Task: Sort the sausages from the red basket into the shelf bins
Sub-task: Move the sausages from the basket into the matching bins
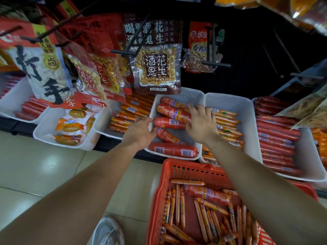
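Observation:
The red basket (178,172) stands on the floor at the lower right. It holds many thin orange sausages (205,216) and one thick red sausage (207,193). Above it, a white shelf bin (192,98) holds several thick red sausages. My right hand (200,123) lies with spread fingers on the right part of two of them (174,113). My left hand (139,132) is at the bin's left rim, by the left end of a thick sausage (168,123). Its fingertips are hidden, so a grip does not show.
A bin of thin orange sausages (228,121) stands to the right, then one of long red sausages (276,138). To the left are bins of orange sausages (129,114) and of snack packs (70,128). Snack bags on hooks (155,68) hang low over the bins. My shoe (108,230) is on the tiled floor.

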A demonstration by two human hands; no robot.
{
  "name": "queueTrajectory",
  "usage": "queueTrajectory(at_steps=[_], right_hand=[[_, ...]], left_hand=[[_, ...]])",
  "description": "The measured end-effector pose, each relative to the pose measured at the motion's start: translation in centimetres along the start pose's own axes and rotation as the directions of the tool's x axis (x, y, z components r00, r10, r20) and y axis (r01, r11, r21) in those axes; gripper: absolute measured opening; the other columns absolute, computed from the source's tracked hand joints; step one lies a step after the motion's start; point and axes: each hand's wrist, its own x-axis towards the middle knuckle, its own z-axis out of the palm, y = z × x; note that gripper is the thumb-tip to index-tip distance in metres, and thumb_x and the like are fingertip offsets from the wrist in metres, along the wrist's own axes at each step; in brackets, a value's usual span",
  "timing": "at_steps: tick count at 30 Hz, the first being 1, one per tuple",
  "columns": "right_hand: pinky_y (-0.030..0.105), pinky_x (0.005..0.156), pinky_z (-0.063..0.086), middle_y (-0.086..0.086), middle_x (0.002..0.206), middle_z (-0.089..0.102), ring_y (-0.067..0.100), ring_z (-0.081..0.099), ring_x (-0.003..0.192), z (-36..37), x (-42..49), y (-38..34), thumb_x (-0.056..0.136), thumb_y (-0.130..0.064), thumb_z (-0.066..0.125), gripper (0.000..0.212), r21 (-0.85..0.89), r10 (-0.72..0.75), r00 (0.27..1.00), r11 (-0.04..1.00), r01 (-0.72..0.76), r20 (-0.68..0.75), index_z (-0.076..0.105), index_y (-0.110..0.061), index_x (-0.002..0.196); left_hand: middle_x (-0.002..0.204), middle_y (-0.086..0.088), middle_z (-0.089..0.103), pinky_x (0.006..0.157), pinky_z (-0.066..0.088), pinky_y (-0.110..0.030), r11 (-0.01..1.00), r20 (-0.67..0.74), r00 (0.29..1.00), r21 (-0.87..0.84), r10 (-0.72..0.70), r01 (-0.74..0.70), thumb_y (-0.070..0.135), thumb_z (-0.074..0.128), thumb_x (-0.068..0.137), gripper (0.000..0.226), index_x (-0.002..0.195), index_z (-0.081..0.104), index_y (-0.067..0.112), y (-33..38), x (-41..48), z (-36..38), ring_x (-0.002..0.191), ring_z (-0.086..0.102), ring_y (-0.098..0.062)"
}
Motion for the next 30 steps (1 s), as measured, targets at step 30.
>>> queueTrajectory(at_steps=[30], right_hand=[[0.031,0.104,0.043,0.000,0.131,0.033,0.022,0.046,0.121,-1.6,-4.2,1.3,0.093,-0.022,0.066,0.051,0.395,-0.030,0.956,0.914,-0.092,0.290,0.046,-0.021,0.140]], left_hand=[[0.135,-0.001,0.059,0.102,0.044,-0.034,0.998,0.040,0.998,0.048,0.041,-0.043,0.029,0.062,0.095,0.041,0.135,0.057,0.018,0.5,-0.9,-0.2,0.122,0.055,-0.020]])
